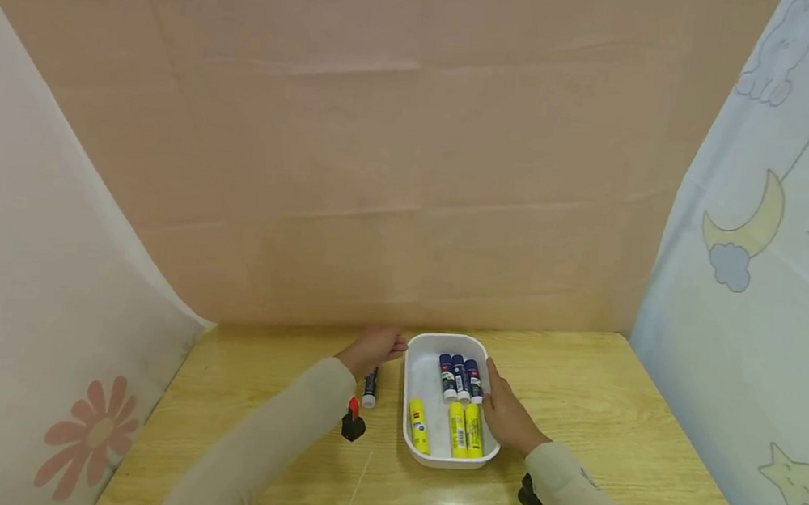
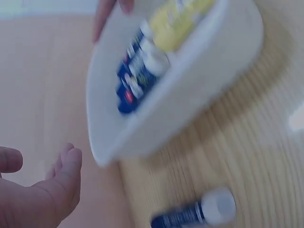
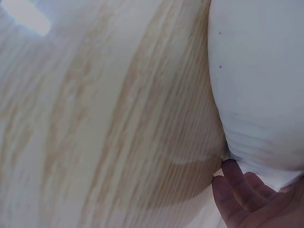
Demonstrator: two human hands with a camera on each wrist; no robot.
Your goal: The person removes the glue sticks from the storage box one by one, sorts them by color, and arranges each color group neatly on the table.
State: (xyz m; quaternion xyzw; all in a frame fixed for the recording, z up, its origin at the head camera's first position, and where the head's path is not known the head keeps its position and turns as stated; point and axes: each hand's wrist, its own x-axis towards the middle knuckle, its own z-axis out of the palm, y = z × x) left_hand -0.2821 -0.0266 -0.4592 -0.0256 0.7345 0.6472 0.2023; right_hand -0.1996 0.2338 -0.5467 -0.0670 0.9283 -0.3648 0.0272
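A white tray (image 1: 428, 458) sits on the table with three dark blue glue sticks (image 1: 460, 378) at its far end and three yellow glue sticks (image 1: 459, 430) at the near end. My right hand (image 1: 509, 415) holds the tray's right side, thumb over the rim and fingers along the outer wall (image 3: 256, 95). Just off the left rim is my left hand (image 1: 375, 347), its thumb and fingers apart and nothing between them in the left wrist view. Below that hand, another dark blue glue stick (image 1: 370, 387) with a white end lies on the table, partly hidden by the forearm.
The wooden table (image 1: 267, 467) ends at a tan cloth (image 1: 384, 161) behind the tray. Patterned cloths hang at the left (image 1: 24, 248) and right (image 1: 771, 320). Black wrist mounts (image 1: 353, 426) show beside both forearms.
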